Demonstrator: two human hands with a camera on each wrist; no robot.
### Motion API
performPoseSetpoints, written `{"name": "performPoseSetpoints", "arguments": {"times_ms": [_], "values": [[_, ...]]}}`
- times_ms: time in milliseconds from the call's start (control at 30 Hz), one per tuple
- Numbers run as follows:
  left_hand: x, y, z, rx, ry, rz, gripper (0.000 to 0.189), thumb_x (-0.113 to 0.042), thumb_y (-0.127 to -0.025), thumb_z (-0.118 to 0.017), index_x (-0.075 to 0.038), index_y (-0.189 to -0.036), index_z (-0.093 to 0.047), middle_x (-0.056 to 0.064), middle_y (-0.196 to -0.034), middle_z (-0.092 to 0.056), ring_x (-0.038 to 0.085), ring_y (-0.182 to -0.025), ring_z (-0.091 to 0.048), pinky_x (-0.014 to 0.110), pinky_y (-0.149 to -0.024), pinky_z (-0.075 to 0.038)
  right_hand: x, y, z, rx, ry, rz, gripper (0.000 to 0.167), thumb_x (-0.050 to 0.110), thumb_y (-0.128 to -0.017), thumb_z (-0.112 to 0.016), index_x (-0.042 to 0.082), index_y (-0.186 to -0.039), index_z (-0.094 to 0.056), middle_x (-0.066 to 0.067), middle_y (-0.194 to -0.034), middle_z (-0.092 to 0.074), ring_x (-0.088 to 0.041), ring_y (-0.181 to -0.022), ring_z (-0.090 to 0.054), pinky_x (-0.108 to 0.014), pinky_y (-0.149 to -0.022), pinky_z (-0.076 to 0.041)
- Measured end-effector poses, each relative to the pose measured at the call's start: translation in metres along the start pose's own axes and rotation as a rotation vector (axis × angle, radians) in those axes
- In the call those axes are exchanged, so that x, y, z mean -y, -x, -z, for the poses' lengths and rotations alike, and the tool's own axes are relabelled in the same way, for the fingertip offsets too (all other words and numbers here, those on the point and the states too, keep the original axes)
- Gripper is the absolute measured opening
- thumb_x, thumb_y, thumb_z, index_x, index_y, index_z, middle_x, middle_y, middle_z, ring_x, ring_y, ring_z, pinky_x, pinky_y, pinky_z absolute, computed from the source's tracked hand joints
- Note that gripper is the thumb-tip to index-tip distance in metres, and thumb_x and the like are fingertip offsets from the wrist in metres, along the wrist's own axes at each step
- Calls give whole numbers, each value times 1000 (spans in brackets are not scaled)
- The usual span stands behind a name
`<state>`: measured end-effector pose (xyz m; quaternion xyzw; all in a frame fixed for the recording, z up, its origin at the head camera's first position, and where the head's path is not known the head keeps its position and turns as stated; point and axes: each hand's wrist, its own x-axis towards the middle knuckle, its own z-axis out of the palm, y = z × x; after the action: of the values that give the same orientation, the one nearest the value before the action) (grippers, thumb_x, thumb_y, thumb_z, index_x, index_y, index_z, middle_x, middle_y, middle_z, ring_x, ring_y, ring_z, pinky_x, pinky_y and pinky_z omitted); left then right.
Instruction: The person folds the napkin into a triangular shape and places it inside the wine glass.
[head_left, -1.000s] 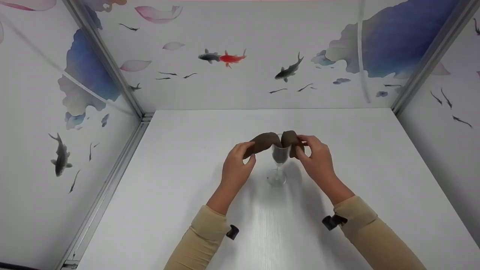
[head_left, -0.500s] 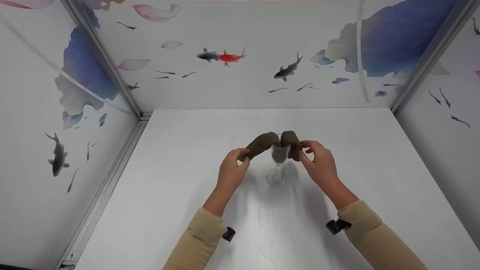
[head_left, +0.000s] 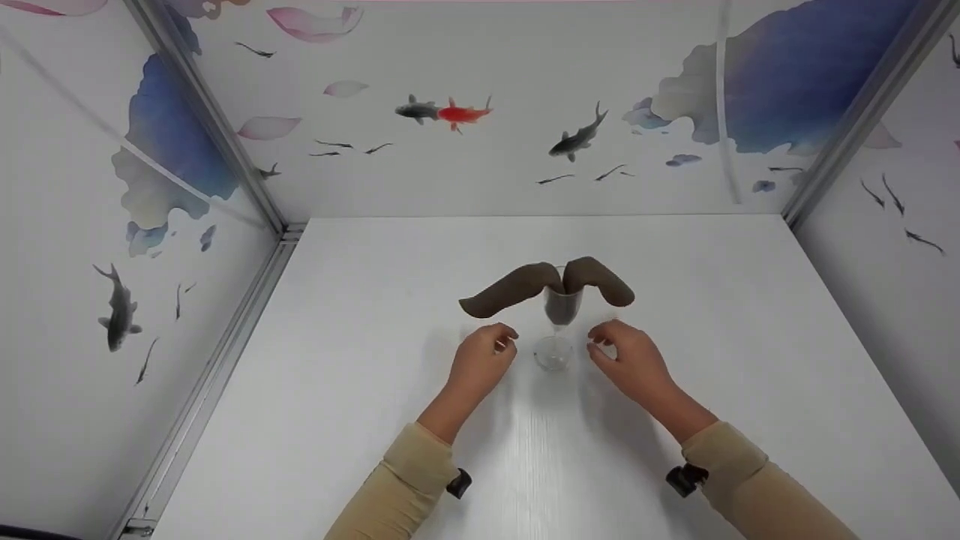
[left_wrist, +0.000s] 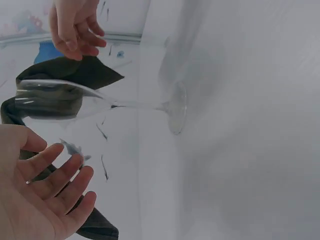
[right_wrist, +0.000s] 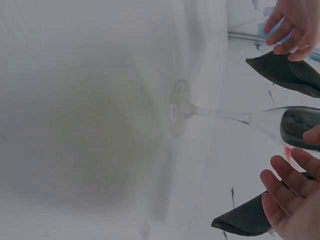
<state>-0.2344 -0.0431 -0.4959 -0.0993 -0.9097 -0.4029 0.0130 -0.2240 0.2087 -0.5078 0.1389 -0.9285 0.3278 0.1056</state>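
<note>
A stemmed glass (head_left: 553,352) stands upright on the white table. A brown cloth napkin (head_left: 516,288) is tucked into its bowl, with two folded ends arching out over the rim, the left one drooping lower and longer. My left hand (head_left: 484,355) is just below the left end, fingers loosely bent and holding nothing. To the right of the stem, my right hand (head_left: 630,360) is likewise free of the cloth, its fingers relaxed. In the left wrist view, the napkin's bunched middle shows through the glass bowl (left_wrist: 92,100). The right wrist view shows a pointed napkin end (right_wrist: 245,217) beyond the fingers.
The white tabletop (head_left: 360,360) spreads around the glass. White panels printed with fish and petals, such as the back wall (head_left: 487,180), enclose it on three sides. A metal rail (head_left: 217,360) runs along the left edge. Each sleeve carries a small black wrist camera (head_left: 686,480).
Both hands have let go of the napkin ends and dropped toward the front. The napkin's right end now spreads outward to the right; the left end extends farther left. The glass stays put.
</note>
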Motion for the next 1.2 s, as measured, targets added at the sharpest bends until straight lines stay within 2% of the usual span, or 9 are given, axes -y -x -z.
{"name": "performPoseSetpoints", "arguments": {"times_ms": [233, 367, 500, 600, 667, 800, 967, 1200], "values": [[6, 1, -31, 124, -184, -58, 23, -14, -91, -57, -6, -108, -71, 4, -97, -68, 18, -92, -63, 33, -80, -50, -7, 6, -21, 157, 88, 72, 15, 14, -89, -69, 4, -100, -72, -6, -97, -68, -27, -93, -65, -46, -82, -51], [7, 1, -45, 183, -303, -99, 28, -17, -92, -59, -8, -116, -70, 6, -109, -69, 22, -102, -64, 34, -87, -49, -12, 9, -32, 202, 180, 155, 20, 14, -86, -71, 4, -103, -71, -9, -102, -68, -29, -97, -63, -47, -86, -49], [6, 1, -58, 248, -505, -154, 39, -24, -94, -58, -11, -130, -63, 7, -132, -60, 25, -120, -56, 39, -96, -46, -17, 12, -41, 260, 277, 224, 35, 20, -88, -71, 2, -118, -67, -15, -123, -62, -35, -114, -56, -52, -94, -44], [6, 2, -67, 309, -675, -169, 51, -36, -95, -56, -15, -141, -52, 5, -148, -45, 27, -134, -42, 47, -104, -38, -21, 14, -46, 343, 371, 251, 52, 32, -91, -67, 4, -133, -58, -16, -141, -50, -38, -130, -44, -60, -100, -35], [7, 3, -73, 351, -754, -167, 59, -43, -95, -54, -17, -147, -45, 3, -154, -36, 28, -140, -32, 52, -107, -31, -24, 16, -49, 402, 420, 258, 61, 42, -93, -62, 6, -141, -51, -14, -149, -42, -39, -136, -36, -64, -103, -28], [10, 4, -80, 411, -817, -156, 68, -51, -94, -51, -18, -151, -37, 0, -158, -28, 27, -145, -20, 56, -111, -21, -28, 18, -54, 465, 458, 258, 72, 54, -94, -52, 7, -147, -42, -11, -154, -35, -37, -141, -28, -67, -105, -21], [13, 3, -84, 465, -828, -151, 68, -50, -96, -50, -17, -153, -33, 0, -158, -27, 26, -146, -17, 55, -112, -18, -30, 18, -58, 481, 448, 247, 76, 57, -94, -51, 5, -147, -41, -11, -154, -35, -38, -142, -26, -67, -106, -19], [15, -3, -81, 457, -843, -166, 67, -49, -95, -50, -17, -152, -35, 0, -158, -29, 27, -146, -18, 56, -112, -17, -27, 16, -59, 475, 448, 219, 72, 53, -94, -54, 5, -147, -42, -12, -153, -36, -40, -141, -26, -67, -106, -20]]}}
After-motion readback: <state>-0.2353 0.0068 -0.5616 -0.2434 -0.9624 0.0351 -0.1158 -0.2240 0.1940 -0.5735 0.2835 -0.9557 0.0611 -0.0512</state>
